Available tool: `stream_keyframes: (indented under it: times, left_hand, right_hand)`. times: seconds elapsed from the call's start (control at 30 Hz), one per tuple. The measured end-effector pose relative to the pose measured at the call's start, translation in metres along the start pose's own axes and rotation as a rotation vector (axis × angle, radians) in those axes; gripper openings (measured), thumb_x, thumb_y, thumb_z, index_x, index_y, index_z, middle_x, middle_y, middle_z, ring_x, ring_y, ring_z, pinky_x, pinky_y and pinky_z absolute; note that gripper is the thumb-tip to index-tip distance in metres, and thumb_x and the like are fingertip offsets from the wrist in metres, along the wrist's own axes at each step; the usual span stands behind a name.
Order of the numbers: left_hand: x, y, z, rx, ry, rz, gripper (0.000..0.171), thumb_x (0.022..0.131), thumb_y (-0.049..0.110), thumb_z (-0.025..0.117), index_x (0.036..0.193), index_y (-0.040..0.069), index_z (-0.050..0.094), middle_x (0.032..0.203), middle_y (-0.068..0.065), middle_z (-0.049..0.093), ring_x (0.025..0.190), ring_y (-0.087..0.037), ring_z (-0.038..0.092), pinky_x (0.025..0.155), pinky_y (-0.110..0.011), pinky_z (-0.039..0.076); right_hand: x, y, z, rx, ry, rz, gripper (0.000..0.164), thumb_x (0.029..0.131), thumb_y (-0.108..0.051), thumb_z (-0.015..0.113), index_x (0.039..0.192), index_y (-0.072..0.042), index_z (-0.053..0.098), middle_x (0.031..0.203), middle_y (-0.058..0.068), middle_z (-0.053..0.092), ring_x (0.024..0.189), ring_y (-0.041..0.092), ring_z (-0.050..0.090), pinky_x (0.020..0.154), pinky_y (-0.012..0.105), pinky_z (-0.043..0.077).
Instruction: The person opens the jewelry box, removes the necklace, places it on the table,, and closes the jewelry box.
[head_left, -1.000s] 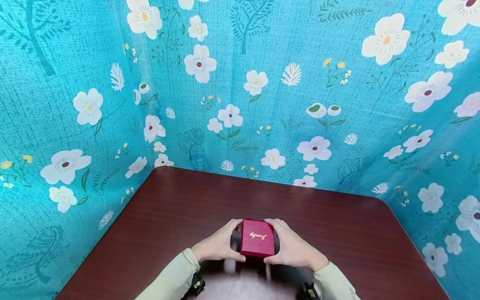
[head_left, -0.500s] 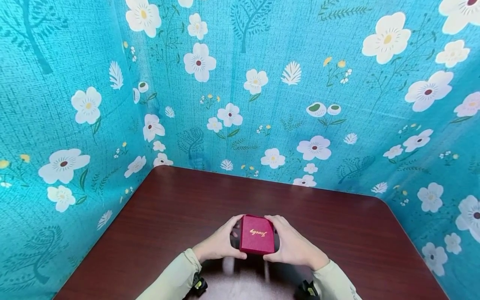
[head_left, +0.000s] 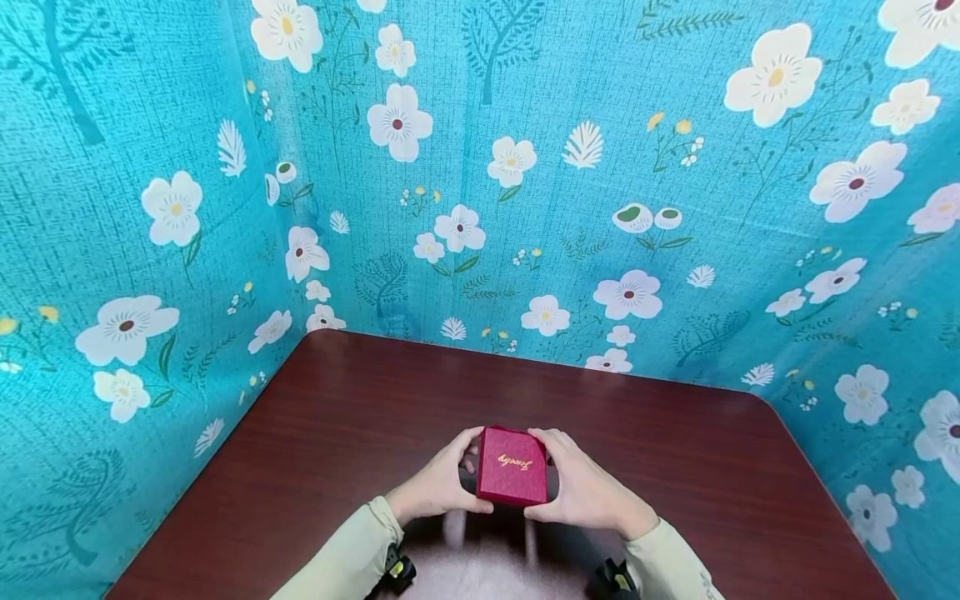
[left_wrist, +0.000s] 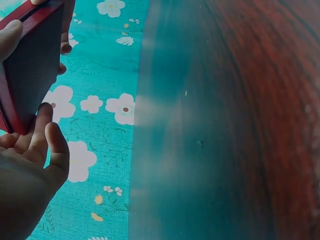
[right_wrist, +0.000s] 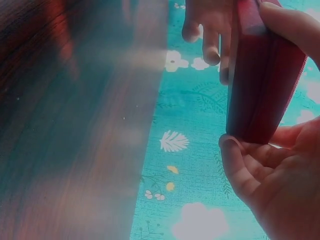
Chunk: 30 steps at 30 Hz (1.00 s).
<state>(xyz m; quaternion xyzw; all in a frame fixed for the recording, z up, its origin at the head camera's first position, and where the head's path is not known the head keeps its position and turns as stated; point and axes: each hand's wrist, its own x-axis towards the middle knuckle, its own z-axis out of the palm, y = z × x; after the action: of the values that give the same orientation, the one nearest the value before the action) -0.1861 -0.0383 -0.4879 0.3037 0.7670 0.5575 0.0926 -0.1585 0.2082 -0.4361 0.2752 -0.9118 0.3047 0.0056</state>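
Note:
A square red jewelry box [head_left: 512, 468] with gold "Jewelry" lettering is held between both hands above the table, its lid closed. The lettering appears upside down in the head view. On the box's left side, my left hand [head_left: 442, 479] grips it with thumb at the near edge and fingers at the far edge. My right hand [head_left: 585, 492] grips the opposite side in the same way. In the left wrist view the dark underside of the box [left_wrist: 37, 65] shows, off the tabletop. The right wrist view shows the red side of the box [right_wrist: 262, 75] above curled fingers [right_wrist: 235, 160].
The dark reddish-brown wooden table [head_left: 360, 392] stretches around the hands, with glare near its front. A turquoise floral cloth [head_left: 465, 167] hangs behind the table and along both sides. Wrist camera straps [head_left: 397, 571] sit below the pale sleeves [head_left: 348, 550].
The box has shifted slightly up and to the left in the head view, tilting a little. Both hands keep their hold on it.

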Motion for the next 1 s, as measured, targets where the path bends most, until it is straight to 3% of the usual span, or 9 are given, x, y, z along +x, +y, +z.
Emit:
stream_keyframes:
  times: [0.4, 0.67, 0.87, 1.0]
  left_hand:
    - [0.0, 0.001, 0.002, -0.048, 0.005, -0.049, 0.091, 0.068, 0.009, 0.084, 0.142, 0.011, 0.031, 0.117, 0.0, 0.05, 0.1, -0.018, 0.05, 0.089, -0.035, 0.042]
    - [-0.005, 0.03, -0.004, -0.113, -0.026, -0.032, 0.086, 0.069, 0.004, 0.082, 0.139, 0.001, 0.031, 0.114, -0.004, 0.051, 0.1, -0.025, 0.052, 0.089, -0.038, 0.043]
    - [-0.004, 0.027, -0.005, -0.129, -0.059, -0.019, 0.094, 0.069, 0.012, 0.084, 0.142, 0.001, 0.026, 0.118, -0.003, 0.048, 0.102, -0.022, 0.05, 0.088, -0.033, 0.044]
    - [-0.005, 0.033, -0.005, -0.103, -0.044, -0.027, 0.094, 0.069, 0.012, 0.084, 0.142, 0.0, 0.026, 0.118, -0.002, 0.048, 0.1, -0.021, 0.049, 0.085, -0.033, 0.044]
  right_hand:
    - [0.001, 0.007, 0.005, 0.034, 0.022, -0.008, 0.1, 0.055, -0.035, 0.09, 0.137, -0.018, 0.037, 0.12, -0.013, 0.043, 0.102, 0.006, 0.046, 0.08, 0.032, 0.051]
    - [0.002, 0.007, 0.004, 0.047, 0.022, -0.02, 0.098, 0.055, -0.036, 0.09, 0.136, -0.019, 0.038, 0.119, -0.013, 0.044, 0.102, 0.006, 0.047, 0.08, 0.035, 0.051]
    - [0.003, 0.004, 0.002, 0.02, 0.027, -0.037, 0.097, 0.053, -0.035, 0.091, 0.134, -0.019, 0.04, 0.118, -0.014, 0.044, 0.104, 0.005, 0.045, 0.081, 0.03, 0.05]
    - [0.003, 0.002, 0.001, 0.013, 0.023, -0.031, 0.096, 0.054, -0.037, 0.09, 0.134, -0.019, 0.041, 0.118, -0.015, 0.044, 0.104, 0.004, 0.045, 0.082, 0.029, 0.05]
